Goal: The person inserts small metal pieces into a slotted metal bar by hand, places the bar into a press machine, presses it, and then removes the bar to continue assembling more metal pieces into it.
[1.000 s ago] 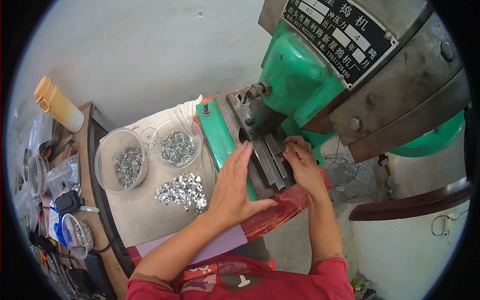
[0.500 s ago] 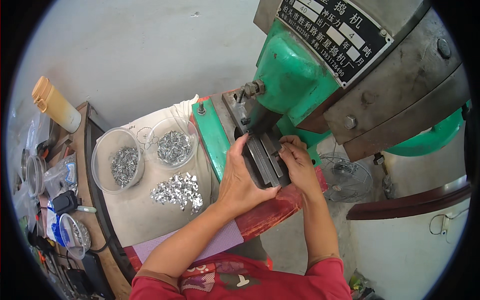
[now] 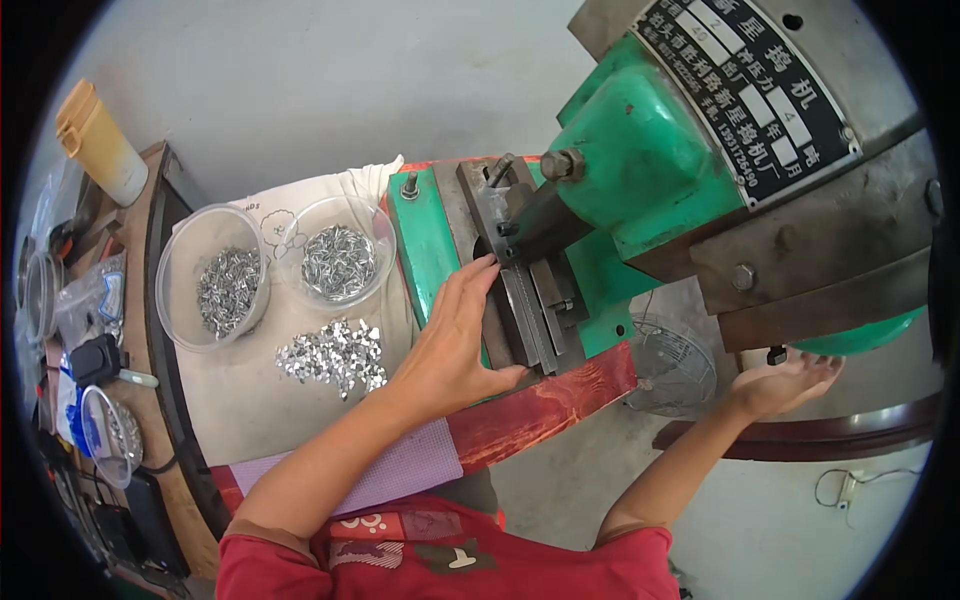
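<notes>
Site type: small metalworking workshop.
A green press [image 3: 640,150] is standing at two o'clock, its bolted steel frame [image 3: 820,235] bearing a black data plate [image 3: 750,95]; steel tooling [image 3: 530,315] is sitting beneath its ram [image 3: 545,225], near the view's centre. Two clear tubs [image 3: 178,285] are holding small metal parts [image 3: 340,262] at nine to ten o'clock, and a loose heap of shiny metal pieces [image 3: 338,355] is lying at eight o'clock. A wooden side bench [image 3: 153,408] is carrying bags [image 3: 90,300] and clutter around nine o'clock. A caged fan [image 3: 672,365] is standing on the floor [image 3: 550,470] at four o'clock.
</notes>
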The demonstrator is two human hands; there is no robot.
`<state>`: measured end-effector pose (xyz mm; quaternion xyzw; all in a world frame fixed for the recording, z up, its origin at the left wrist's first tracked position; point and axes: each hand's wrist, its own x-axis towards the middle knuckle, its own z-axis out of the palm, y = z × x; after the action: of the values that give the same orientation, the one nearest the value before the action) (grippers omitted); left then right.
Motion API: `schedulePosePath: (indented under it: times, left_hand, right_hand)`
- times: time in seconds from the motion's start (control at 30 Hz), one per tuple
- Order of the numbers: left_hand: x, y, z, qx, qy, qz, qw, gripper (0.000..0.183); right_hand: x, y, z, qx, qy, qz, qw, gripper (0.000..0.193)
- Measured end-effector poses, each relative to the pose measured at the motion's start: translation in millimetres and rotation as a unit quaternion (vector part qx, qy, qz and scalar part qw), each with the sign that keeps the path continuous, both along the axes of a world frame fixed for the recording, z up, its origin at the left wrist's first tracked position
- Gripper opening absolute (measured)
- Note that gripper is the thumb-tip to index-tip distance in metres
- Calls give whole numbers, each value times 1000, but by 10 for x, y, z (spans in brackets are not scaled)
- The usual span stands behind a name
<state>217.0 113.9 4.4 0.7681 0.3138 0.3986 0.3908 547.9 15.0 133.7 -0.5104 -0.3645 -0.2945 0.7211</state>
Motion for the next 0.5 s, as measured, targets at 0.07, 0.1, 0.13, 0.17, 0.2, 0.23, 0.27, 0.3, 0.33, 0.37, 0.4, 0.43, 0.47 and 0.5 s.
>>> schedulePosePath:
  times: [0.07, 0.1, 0.13, 0.17, 0.2, 0.23, 0.27, 0.3, 0.33, 0.37, 0.4, 0.43, 0.47, 0.5]
  left_hand:
    - [26, 2, -24, -2, -8, -6, 1000, 102]
    - [44, 5, -29, -3, -12, -3, 1000, 102]
    - [71, 1, -26, -9, -11, -12, 1000, 101]
    - [67, -7, -29, -14, -7, -18, 1000, 100]
    - [72, -19, -61, -3, -7, -10, 1000, 100]
    - [71, -8, -54, -1, -9, -4, 1000, 100]
    - [68, -21, -56, -9, -9, -4, 1000, 100]
    - [66, -31, -61, -17, -9, -5, 1000, 99]
    - [59, -27, -68, -20, -11, -2, 1000, 99]
    - [54, -25, -79, -23, -12, -1, 1000, 99]
    - [56, -22, -84, -20, -20, 6, 1000, 97]
    - [57, -15, -90, -18, -28, 13, 999, 95]
    - [65, -6, -100, -19, -29, 12, 999, 95]
    - [81, 27, -105, -17, -27, 22, 999, 95]
  right_hand:
    - [287, 57, 155, -11, -15, 48, 999, 63]
    - [351, 71, 205, -11, -19, 51, 998, 63]
    - [392, 72, 253, -56, -29, -11, 998, 64]
    - [400, 99, 268, -99, -37, -70, 992, 66]
    - [395, 133, 278, -26, 23, 31, 999, 70]
    - [390, 159, 291, -25, 21, 38, 999, 70]
    - [381, 146, 300, -30, 10, 26, 999, 69]
    - [378, 138, 313, -35, 1, 14, 999, 67]
    - [380, 127, 372, -37, 0, 17, 999, 67]
    - [365, 92, 503, -58, 26, 10, 998, 65]
    - [297, 44, 680, -78, 49, 0, 996, 63]
    - [174, 38, 880, -76, 50, 19, 996, 60]
    - [194, -11, 1080, -114, 57, 34, 991, 60]
    - [300, -52, 1311, -150, 64, 50, 985, 60]
